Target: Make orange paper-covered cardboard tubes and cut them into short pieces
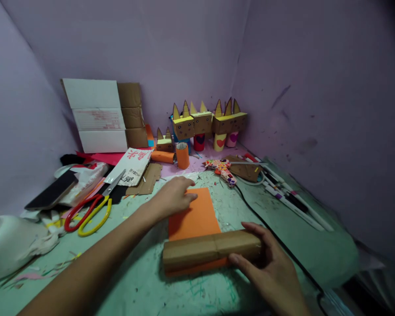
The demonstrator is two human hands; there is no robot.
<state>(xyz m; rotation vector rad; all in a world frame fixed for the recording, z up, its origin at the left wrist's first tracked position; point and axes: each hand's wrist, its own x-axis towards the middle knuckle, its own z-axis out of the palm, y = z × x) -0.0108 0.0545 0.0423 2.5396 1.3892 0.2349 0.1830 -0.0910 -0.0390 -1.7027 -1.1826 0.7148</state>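
Observation:
A brown cardboard tube [210,249] lies crosswise over the near part of an orange paper sheet [194,215]. My right hand [266,259] is closed around the tube's right end, thumb at the front and fingers behind. Over the far left part of the sheet is my left hand [176,197], thumb and fingers stretched to the right, holding nothing. Whether its fingertips press on the paper I cannot tell. Beyond the sheet stand an upright orange-wrapped roll [182,156] and another orange roll [163,156] on its side.
Scissors [98,206] with red and yellow handles lie at left. A patterned glue gun [221,170] trails a black cord [270,228] down the right. Markers [292,197] lie beside the right wall. Cardboard cat figures [202,123] and a folded box [100,116] stand at the back.

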